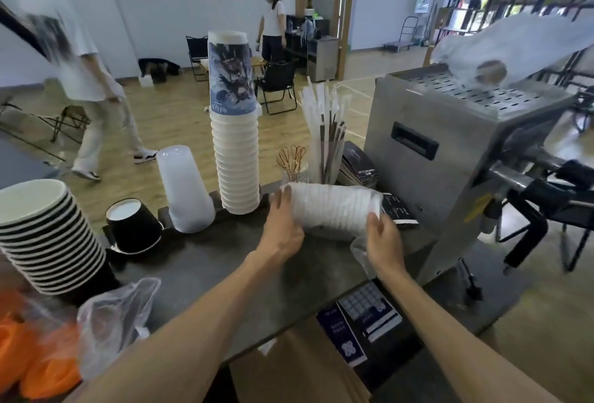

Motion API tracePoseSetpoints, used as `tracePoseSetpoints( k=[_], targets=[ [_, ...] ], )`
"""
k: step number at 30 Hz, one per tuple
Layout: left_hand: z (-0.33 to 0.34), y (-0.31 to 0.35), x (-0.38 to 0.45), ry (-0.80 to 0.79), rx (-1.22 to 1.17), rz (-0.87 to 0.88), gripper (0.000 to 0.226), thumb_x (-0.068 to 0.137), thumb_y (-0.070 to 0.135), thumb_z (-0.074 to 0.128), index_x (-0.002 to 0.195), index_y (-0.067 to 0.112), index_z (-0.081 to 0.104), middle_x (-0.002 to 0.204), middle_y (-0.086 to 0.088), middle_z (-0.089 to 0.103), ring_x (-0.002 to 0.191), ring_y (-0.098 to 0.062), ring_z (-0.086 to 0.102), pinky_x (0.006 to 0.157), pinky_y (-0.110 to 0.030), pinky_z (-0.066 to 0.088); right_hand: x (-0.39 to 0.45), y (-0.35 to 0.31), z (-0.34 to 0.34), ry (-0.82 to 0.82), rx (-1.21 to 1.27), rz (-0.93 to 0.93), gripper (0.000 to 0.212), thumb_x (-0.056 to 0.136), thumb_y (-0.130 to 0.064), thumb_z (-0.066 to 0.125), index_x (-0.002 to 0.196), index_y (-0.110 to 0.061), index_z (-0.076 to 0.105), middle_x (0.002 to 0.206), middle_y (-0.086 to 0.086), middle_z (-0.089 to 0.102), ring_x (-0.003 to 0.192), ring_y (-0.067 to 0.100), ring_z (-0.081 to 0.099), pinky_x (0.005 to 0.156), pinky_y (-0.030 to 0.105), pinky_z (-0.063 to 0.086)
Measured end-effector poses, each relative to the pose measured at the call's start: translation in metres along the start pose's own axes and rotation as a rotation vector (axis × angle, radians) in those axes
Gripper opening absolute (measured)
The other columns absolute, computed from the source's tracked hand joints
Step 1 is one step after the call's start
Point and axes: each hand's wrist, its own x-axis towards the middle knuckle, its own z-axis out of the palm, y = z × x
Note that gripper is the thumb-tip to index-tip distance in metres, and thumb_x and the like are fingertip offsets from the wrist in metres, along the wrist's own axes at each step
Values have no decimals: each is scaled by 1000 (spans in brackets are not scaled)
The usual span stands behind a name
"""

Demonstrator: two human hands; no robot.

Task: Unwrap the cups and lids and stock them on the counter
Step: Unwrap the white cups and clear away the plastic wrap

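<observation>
A stack of white lids (334, 208) lies sideways just above the dark counter (205, 261). My left hand (283, 225) grips its left end and my right hand (384, 238) grips its right end, where loose clear wrap (361, 251) hangs down. Behind it stands a tall upside-down stack of white cups (238, 164), a blue printed sleeve round its top. Left of that are a clear plastic cup stack (186, 190), one upturned black cup (133, 225) and a leaning stack of black-ribbed cups (48, 235).
A steel sealing machine (456, 151) fills the right side, a white bag (520, 39) on top. Wrapped straws (324, 135) and stirrers (291, 161) stand behind the lids. An empty plastic bag (112, 315) and orange bags (29, 357) lie front left. Two people are on the floor beyond.
</observation>
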Motion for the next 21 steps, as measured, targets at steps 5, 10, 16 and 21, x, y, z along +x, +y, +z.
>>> tracePoseSetpoints(
  k=[5,10,16,21],
  targets=[
    [2,-3,-17,103,163,66,77,89,3,50,157,13,14,163,-15,13,149,-34,14,123,-50,14,-22,-16,-12,203,-113,-152,50,99,-29,52,144,-10,43,148,11,44,137,25,43,111,50,41],
    [-26,3,-56,162,206,193,64,90,6,54,151,17,35,162,-7,25,147,-24,24,123,-39,22,-67,-60,7,126,-215,-666,36,91,-20,59,126,-11,59,135,6,54,129,19,47,110,36,39],
    [-114,-23,-158,222,287,227,14,93,19,57,104,15,65,100,0,64,90,-16,61,80,-39,53,-150,-132,82,-191,-37,-945,17,91,-22,57,102,-10,64,103,-1,54,93,11,54,83,27,51],
    [-198,-76,-298,514,276,127,22,90,19,58,111,18,62,105,5,61,90,-9,58,79,-31,54,-293,-192,143,-413,164,-1073,9,90,-8,58,96,-6,65,96,2,57,85,11,53,78,18,47]
  ],
)
